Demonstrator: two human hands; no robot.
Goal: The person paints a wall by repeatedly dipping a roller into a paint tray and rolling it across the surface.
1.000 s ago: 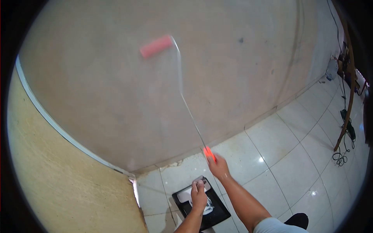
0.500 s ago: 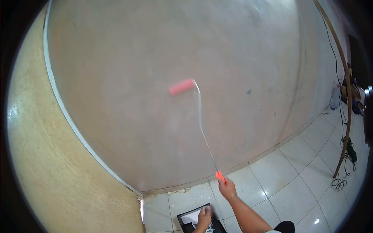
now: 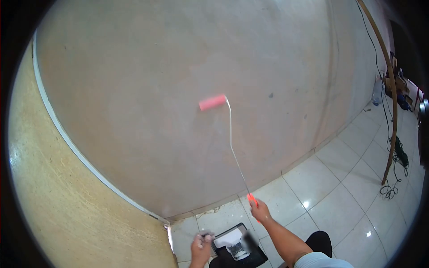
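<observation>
My right hand (image 3: 260,211) is wrapped round the orange handle (image 3: 252,199) of a paint roller. From it a long bent metal rod (image 3: 231,134) runs up to the pink roller sleeve (image 3: 212,102), which lies against the wall (image 3: 147,134) and is slightly blurred. Low in the view my left hand (image 3: 201,246) has its fingers curled, with whitish smears on them; what they hold, if anything, cannot be made out. Just right of that hand, a black paint tray (image 3: 257,257) with white paint in it sits on the floor.
A yellowish panel (image 3: 94,210) with a pale edge strip stands at the left. White tiles (image 3: 313,196) cover the floor. On the right, a curved wooden pole (image 3: 392,98) leans beside cables (image 3: 399,152), a plastic bottle (image 3: 377,91) and piled items. A dark-clad knee (image 3: 320,243) shows below.
My left hand has moved left, from in front of the tray to beside it, uncovering more of the tray. The view has shifted a little; the roller remains on the wall.
</observation>
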